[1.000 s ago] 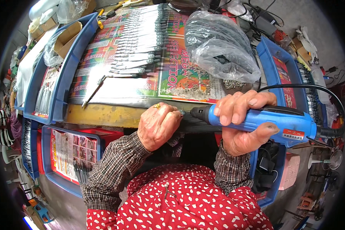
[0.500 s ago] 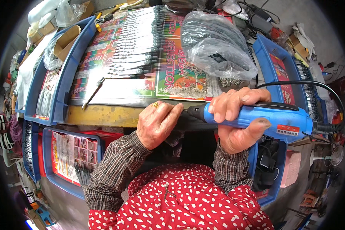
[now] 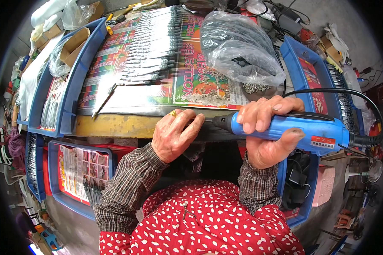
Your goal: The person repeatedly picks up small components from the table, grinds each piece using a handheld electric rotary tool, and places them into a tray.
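My right hand (image 3: 264, 148) is wrapped round a blue electric screwdriver (image 3: 306, 127) with a black nose and a thick black cable. The tool lies nearly level, its nose towards my left hand (image 3: 174, 136). My left hand is closed in a pinch by the table's front edge, thumb and fingers pressed together. A thin dark bit shows between the nose and my left fingertips. What those fingers hold is hidden. Beyond my hands lies a long row of slim silver-and-dark tools (image 3: 153, 55). One slim dark-tipped tool (image 3: 103, 102) lies apart, slanting, near the front edge.
Small screws (image 3: 212, 87) are scattered on the printed sheet, with a pile (image 3: 256, 88) beside a clear plastic bag (image 3: 242, 46) of dark parts. Blue trays stand at the left (image 3: 70, 97), lower left (image 3: 55, 187) and right (image 3: 291, 49). The cable (image 3: 327, 90) loops at right.
My right hand and the screwdriver have shifted slightly right, so the gap to my left fingertips is wider and more of the bit shows. My left hand has barely moved.
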`<action>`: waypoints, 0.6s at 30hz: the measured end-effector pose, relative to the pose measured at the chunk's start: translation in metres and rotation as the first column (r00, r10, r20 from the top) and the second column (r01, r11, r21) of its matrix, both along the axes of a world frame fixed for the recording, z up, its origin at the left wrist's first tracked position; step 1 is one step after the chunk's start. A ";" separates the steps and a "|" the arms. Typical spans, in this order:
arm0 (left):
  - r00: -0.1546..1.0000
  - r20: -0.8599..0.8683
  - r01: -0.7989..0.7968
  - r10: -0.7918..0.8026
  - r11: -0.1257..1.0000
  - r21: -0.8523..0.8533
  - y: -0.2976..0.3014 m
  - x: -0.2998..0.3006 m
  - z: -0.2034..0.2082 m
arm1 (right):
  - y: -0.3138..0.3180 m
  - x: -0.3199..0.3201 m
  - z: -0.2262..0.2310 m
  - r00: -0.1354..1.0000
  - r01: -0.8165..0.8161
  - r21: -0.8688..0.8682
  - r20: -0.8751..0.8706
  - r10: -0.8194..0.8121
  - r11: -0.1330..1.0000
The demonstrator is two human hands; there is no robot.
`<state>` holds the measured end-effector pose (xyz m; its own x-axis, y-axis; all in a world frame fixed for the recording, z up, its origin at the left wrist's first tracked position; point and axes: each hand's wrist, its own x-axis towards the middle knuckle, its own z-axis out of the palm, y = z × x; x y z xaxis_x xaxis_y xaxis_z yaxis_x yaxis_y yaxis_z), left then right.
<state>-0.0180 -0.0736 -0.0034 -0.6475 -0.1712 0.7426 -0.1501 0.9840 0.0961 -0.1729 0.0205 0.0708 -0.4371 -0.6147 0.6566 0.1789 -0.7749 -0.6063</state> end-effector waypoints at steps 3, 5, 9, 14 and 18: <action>1.000 0.008 -0.004 0.004 1.000 -0.011 0.000 0.000 0.000 | 0.002 0.000 0.002 1.000 0.026 0.014 -0.010 -0.026 1.000; 1.000 0.024 -0.003 0.003 1.000 -0.015 0.001 0.001 0.001 | 0.003 -0.001 0.001 0.999 0.033 0.020 -0.011 -0.033 0.999; 1.000 0.016 -0.001 0.001 1.000 -0.016 -0.001 0.001 -0.001 | 0.002 -0.002 0.000 1.000 0.015 0.013 -0.005 -0.015 1.000; 1.000 0.002 -0.004 0.004 1.000 -0.022 0.000 0.001 0.000 | 0.002 -0.003 -0.001 1.000 -0.001 0.008 -0.001 0.001 1.000; 1.000 0.000 0.007 -0.007 1.000 -0.004 0.000 0.001 0.000 | 0.002 -0.003 0.000 1.000 -0.006 0.007 -0.002 0.006 1.000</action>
<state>-0.0168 -0.0738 -0.0034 -0.6490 -0.1635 0.7430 -0.1433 0.9854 0.0917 -0.1757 0.0228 0.0711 -0.4324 -0.6218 0.6530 0.1820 -0.7695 -0.6122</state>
